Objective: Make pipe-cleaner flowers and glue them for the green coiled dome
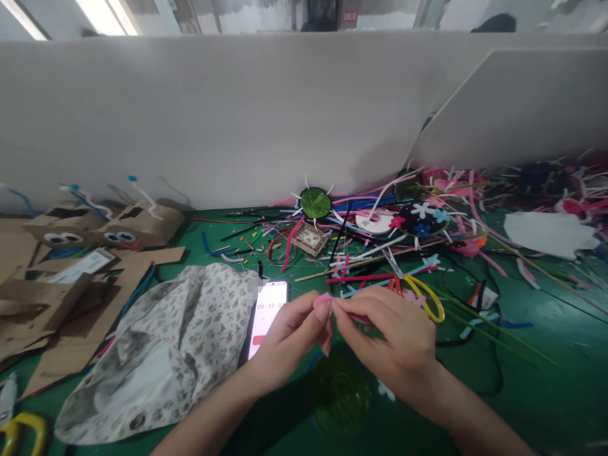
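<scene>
Between the fingertips of my left hand (297, 332) is a small pink piece (323, 300), perhaps pipe cleaner; its exact shape is partly covered by the thumb. My right hand (392, 345) meets it from the right, thumb and forefinger pinched together at the piece's edge. What those right fingertips hold is too small to make out. Below both hands sits a round, see-through green dish (339, 396). A white flower shape (386, 390) lies beside it, close under my right wrist.
A phone (268, 310) showing a timer lies left of my hands, beside a patterned cloth (175, 342). Yellow-handled scissors (427, 297) and a tangle of pipe cleaners are behind my right hand. Cardboard figures (142, 225) with eyes stand at left; a pale partition (213, 120) rises behind.
</scene>
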Available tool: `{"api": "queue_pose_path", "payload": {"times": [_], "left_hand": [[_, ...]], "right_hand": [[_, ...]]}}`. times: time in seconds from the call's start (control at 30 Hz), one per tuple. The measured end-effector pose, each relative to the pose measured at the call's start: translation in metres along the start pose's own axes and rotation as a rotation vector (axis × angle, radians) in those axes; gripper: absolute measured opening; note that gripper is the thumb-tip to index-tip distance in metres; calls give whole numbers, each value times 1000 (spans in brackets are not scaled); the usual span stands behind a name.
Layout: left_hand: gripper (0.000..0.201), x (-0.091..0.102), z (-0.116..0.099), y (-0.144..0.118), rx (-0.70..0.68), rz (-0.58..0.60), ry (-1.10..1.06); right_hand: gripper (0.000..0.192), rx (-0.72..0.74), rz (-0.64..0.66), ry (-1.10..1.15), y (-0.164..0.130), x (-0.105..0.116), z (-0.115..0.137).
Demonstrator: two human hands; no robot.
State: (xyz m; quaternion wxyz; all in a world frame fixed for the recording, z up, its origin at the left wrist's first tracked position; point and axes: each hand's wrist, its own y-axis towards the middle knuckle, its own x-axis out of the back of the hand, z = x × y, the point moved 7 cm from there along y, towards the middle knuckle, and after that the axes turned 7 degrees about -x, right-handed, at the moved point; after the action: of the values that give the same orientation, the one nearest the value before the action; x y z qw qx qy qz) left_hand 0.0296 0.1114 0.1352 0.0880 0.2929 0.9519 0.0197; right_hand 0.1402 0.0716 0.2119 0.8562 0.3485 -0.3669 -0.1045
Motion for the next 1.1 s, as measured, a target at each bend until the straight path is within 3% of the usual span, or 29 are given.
{"api": "queue_pose_path", "payload": {"times": [0.13, 0.3, 0.63, 0.77, 0.93, 1.1], "left_hand": [[38, 0, 1, 1, -13, -66, -45], [35, 3, -1, 1, -50, -126, -36], [34, 0, -1, 1, -60, -111, -27], [37, 0, 0, 1, -47, -112, -11], [35, 2, 3, 3, -31, -96, -52], [35, 11, 11, 13, -7, -178, -80]], "right_hand": [[12, -102, 87, 84, 3, -5, -4], [33, -77, 233, 150, 0, -11, -3], [22, 40, 68, -40, 1, 0, -5], [18, 139, 86, -120, -4, -3, 6], [15, 148, 116, -158, -6, -6, 9], [31, 125, 240, -188, -6, -22, -3]]}}
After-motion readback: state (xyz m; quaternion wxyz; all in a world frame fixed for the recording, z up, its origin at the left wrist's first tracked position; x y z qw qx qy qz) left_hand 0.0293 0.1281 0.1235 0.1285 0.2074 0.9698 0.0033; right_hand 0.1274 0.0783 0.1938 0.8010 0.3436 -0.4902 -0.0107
